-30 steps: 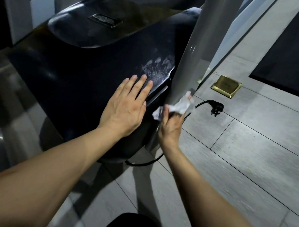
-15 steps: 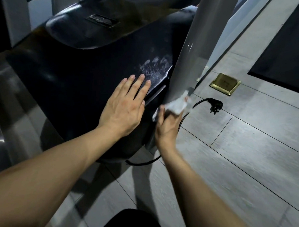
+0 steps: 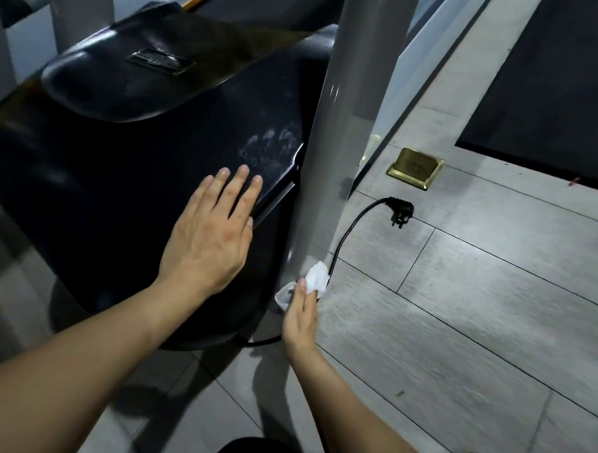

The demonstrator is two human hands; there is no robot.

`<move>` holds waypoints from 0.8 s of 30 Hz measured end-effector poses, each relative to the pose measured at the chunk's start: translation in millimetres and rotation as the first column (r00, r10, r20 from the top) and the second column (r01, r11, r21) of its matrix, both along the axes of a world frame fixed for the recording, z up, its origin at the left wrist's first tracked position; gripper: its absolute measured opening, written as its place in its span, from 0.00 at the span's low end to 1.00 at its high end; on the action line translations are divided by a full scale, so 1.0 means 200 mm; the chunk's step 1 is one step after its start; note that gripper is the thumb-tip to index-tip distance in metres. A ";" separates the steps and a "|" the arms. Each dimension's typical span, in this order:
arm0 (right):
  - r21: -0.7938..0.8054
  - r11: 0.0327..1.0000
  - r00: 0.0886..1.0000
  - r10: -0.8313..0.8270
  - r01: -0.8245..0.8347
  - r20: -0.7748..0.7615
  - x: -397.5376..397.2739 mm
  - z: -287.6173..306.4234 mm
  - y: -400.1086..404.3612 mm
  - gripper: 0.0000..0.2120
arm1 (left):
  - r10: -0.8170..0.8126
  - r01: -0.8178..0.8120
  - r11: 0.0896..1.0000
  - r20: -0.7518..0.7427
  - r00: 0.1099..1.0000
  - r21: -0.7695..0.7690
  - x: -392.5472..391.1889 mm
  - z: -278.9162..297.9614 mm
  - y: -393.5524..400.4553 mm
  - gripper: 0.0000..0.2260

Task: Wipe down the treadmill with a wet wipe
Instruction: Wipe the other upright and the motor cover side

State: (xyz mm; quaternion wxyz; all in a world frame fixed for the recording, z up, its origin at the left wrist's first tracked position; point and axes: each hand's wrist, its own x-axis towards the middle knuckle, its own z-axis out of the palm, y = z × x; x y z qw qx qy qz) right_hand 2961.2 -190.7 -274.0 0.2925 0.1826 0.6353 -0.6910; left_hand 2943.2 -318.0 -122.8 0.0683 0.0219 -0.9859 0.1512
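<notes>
The wet wipe [image 3: 316, 276] is bunched white against the foot of the treadmill's silver upright post [image 3: 326, 177], low down where the post meets the grey floor [image 3: 466, 321], and it is pinched in the right hand [image 3: 300, 317], whose fingers [image 3: 302, 288] curl round the wad from below; most of those fingers are hidden behind the wipe, so how many hold it cannot be told. Holding the cloth crumpled rather than flat probably lets it follow the rounded post and reach its base. The left hand [image 3: 210, 237] lies flat on the dark motor cover [image 3: 100, 187] of the treadmill, fingers straight and close together, apparently as a brace while the person leans down. Just beyond its fingertips a pale smudge of prints [image 3: 273, 148] shows on the gloss, a patch that looks not yet wiped. A black power cable [image 3: 350, 227] runs from behind the wipe to an unplugged plug [image 3: 401, 213] lying on the floor near a brass floor socket [image 3: 415, 168]. The top of the post is cut off by the frame, the badge on the cover is too blurred to read, and the cover's underside is lost in shadow.
</notes>
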 end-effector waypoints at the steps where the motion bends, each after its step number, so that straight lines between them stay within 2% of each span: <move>1: 0.001 1.000 1.000 -0.010 0.010 0.025 -0.07 0.03 -0.01 0.23 | -0.003 0.003 1.000 -0.002 1.000 -0.002 0.00 0.00 0.00 0.26; 2: -0.015 0.999 0.999 -0.028 0.028 0.027 -0.14 0.04 -0.02 0.24 | -0.004 0.004 1.000 -0.004 1.000 -0.002 0.00 0.00 0.00 0.26; 4: -0.037 0.985 0.985 -0.164 0.166 0.055 -0.35 0.14 -0.04 0.25 | -0.005 0.005 1.000 -0.008 1.000 0.000 0.00 -0.01 0.00 0.26; 6: -0.135 0.945 0.954 -0.292 0.299 0.066 -0.55 0.26 -0.04 0.25 | -0.001 0.001 1.000 -0.015 1.000 -0.002 0.00 -0.01 0.00 0.26; 9: -0.292 0.851 0.898 -0.432 0.437 0.086 -0.67 0.39 -0.03 0.16 | -0.007 0.007 1.000 -0.029 1.000 -0.005 0.00 -0.01 0.00 0.26; 10: -0.285 0.841 0.884 -0.463 0.461 0.062 -0.67 0.41 -0.02 0.13 | -0.009 0.008 1.000 -0.031 0.999 -0.008 0.00 -0.01 0.00 0.26; 12: -0.254 0.850 0.866 -0.494 0.462 -0.078 -0.61 0.41 -0.02 0.11 | -0.008 0.008 1.000 -0.030 1.000 -0.015 0.00 -0.01 0.00 0.26; 14: -0.258 0.860 0.828 -0.501 0.441 -0.253 -0.55 0.41 -0.04 0.12 | -0.008 0.008 1.000 -0.031 0.999 -0.021 0.00 -0.01 0.00 0.27; 16: -0.244 0.878 0.746 -0.479 0.413 -0.462 -0.50 0.40 -0.06 0.19 | -0.010 0.009 1.000 -0.029 1.000 -0.029 0.00 -0.02 -0.01 0.27; 18: -0.155 0.913 0.629 -0.376 0.378 -0.681 -0.48 0.36 -0.07 0.24 | -0.013 0.012 0.999 -0.027 1.000 -0.034 0.00 -0.02 -0.01 0.27; 20: -0.025 0.934 0.548 -0.231 0.357 -0.804 -0.42 0.30 -0.08 0.26 | -0.016 0.015 1.000 -0.035 0.999 -0.027 0.00 -0.02 -0.01 0.27; 22: 0.037 0.948 0.562 -0.156 0.316 -0.812 -0.36 0.20 -0.10 0.28 | -0.020 0.019 1.000 -0.041 0.999 -0.016 0.00 -0.02 -0.01 0.27; 24: 0.070 0.966 0.646 -0.112 0.249 -0.755 -0.28 0.13 -0.12 0.31 | -0.019 0.018 1.000 -0.040 0.999 -0.016 0.00 -0.02 -0.01 0.27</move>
